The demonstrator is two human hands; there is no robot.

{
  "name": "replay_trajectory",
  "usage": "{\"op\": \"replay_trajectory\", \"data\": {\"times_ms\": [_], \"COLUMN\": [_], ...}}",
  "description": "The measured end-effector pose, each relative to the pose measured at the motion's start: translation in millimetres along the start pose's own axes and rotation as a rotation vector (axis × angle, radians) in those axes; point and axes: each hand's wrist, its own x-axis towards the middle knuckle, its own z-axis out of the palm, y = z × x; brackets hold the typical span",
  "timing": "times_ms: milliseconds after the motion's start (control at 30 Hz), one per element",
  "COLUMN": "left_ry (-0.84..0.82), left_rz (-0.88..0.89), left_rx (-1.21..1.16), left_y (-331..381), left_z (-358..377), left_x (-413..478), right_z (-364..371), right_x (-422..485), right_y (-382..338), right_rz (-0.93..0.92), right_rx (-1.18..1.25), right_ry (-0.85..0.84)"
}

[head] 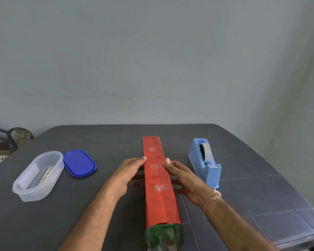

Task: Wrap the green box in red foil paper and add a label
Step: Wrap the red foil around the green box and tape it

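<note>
A long green box lies on the dark table, running away from me, with red foil paper (159, 180) wrapped round most of it. Three pieces of clear tape hold the seam on top. The near green end (163, 236) sticks out of the paper. My left hand (130, 175) holds the left side of the wrapped box near its middle, thumb on the top edge. My right hand (184, 180) holds the right side opposite, thumb on top. A patterned label (46, 175) lies inside the clear tub at the left.
A clear plastic tub (24, 187) stands at the left with its blue lid (79, 163) beside it. A blue tape dispenser (206, 161) sits just right of the box. The dark table (261, 196) ends at the wall behind.
</note>
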Motion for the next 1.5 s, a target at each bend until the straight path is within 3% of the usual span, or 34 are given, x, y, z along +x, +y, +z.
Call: {"op": "replay_trajectory", "data": {"times_ms": [233,467,633,800,967,1167,1500], "left_ry": [-0.026,0.036,-0.078,-0.029,-0.138,-0.176,0.061], "left_rz": [-0.018,-0.062,-0.062,-0.077,-0.055,0.036,0.182], "left_rx": [-0.072,-0.152,0.01,-0.103,-0.272,-0.309,-0.095], "left_y": [-2.9,-16.2,-1.8,-5.7,-9.0,-2.3,20.6], "left_z": [-10.2,-18.1,-10.2,-7.8,-8.0,-10.0,13.1], "left_x": [9.1,10.7,-0.9,-1.7,-9.3,-10.7,-22.8], "right_z": [7.6,2.0,0.5,0.4,0.9,-4.1,-0.7], "right_x": [1.8,17.0,16.0,10.6,6.6,7.4,4.2], "right_y": [9.4,22.1,26.0,23.1,11.2,4.1,-13.5], "right_rz": [-0.047,-0.202,-0.187,-0.146,-0.036,-0.073,-0.29], "right_rx": [0.057,0.123,0.133,0.145,0.181,0.202,0.025], "right_ry": [-0.051,0.023,0.031,0.067,0.014,0.015,0.154]}}
